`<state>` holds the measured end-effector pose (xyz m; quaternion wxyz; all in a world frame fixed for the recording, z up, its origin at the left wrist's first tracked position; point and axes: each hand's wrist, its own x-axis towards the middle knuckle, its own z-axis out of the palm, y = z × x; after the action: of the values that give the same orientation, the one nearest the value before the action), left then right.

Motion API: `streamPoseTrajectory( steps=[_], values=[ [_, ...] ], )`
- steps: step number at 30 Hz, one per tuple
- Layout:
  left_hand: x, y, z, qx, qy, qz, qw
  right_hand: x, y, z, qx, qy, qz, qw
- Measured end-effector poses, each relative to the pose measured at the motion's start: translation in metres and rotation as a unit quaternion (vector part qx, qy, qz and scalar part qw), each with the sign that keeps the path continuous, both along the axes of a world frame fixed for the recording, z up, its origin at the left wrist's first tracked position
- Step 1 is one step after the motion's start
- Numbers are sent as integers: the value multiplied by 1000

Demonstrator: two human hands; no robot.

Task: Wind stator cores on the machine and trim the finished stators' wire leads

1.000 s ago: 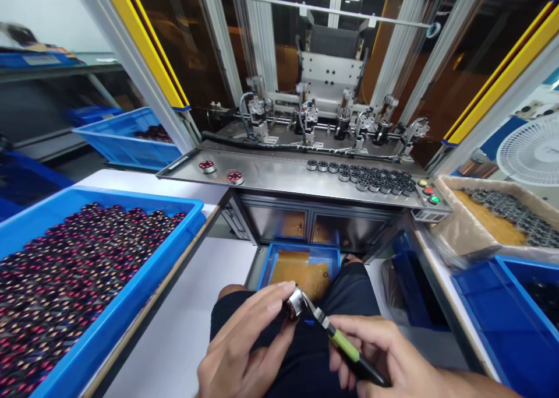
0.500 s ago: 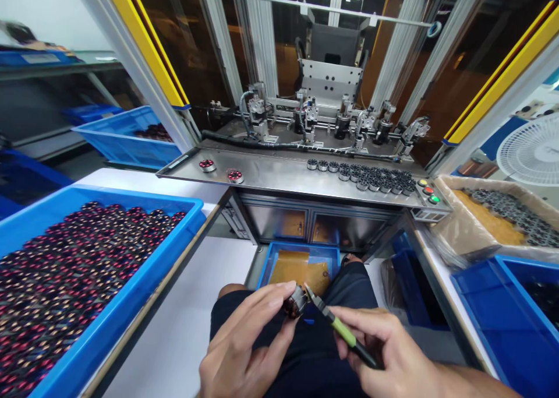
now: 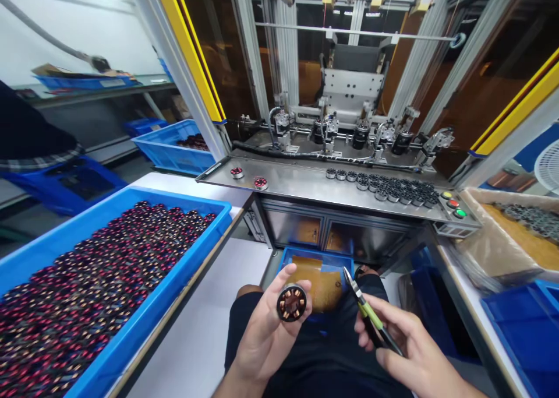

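- Wound ring: in the left hand, its round face with copper coils turned toward the camera.
- Left fingers: curled around the ring's edge and pinching it; 1 fingertip shows above the ring, others at its right side.
- Pliers: to the right of the ring and apart from it, tips pointing up and slightly left.
- Right hand: fingers closed around the green-and-black handles.
- Blue tub: beyond the hands, low between the person's legs, with a brown sheet inside.
- Metal worktop: farther forward, carrying 2 red-wound rings toward its left end and a cluster of dark rings toward its right.
- Blue tray: on the left, filled with red-and-copper wound parts.
- 3 buttons, yellow, red and green: just right of the worktop.
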<state>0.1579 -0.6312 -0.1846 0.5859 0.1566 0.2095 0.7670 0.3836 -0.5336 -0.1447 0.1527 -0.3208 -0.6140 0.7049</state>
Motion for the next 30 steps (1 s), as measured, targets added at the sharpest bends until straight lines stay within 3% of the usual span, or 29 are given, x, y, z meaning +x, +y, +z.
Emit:
streamPoseTrajectory(
  steps=[8, 10, 12, 14, 15, 18, 21, 24, 27, 30],
  values=[
    [-4, -1, -8, -16, -10, 22, 1000, -8, 0, -6, 9, -21, -3, 1000],
    [-14, -1, -8, -45, 35, 53, 997, -13, 4, -9, 30, -28, 6, 999],
    [-35, 0, -2, -90, 139, 119, 979, -25, 16, -6, 88, -41, 19, 995],
    [-68, 6, 11, -141, 280, 224, 923, -49, 38, 6, 203, -53, 39, 977],
    [-88, 11, 19, -163, 354, 285, 876, -65, 53, 14, 280, -66, 46, 957],
    [-156, 39, 44, -186, 420, 379, 803, -131, 104, 38, 500, -149, 34, 853],
    [-220, 79, 58, -243, 483, 414, 732, -202, 152, 49, 536, -196, 7, 821],
    [-264, 113, 58, -311, 549, 407, 661, -255, 182, 43, 551, -242, -9, 799],
    [-288, 131, 49, -363, 591, 390, 605, -280, 193, 29, 562, -277, -21, 779],
    [-300, 137, 40, -398, 610, 376, 573, -288, 196, 17, 574, -294, -31, 764]
  ],
)
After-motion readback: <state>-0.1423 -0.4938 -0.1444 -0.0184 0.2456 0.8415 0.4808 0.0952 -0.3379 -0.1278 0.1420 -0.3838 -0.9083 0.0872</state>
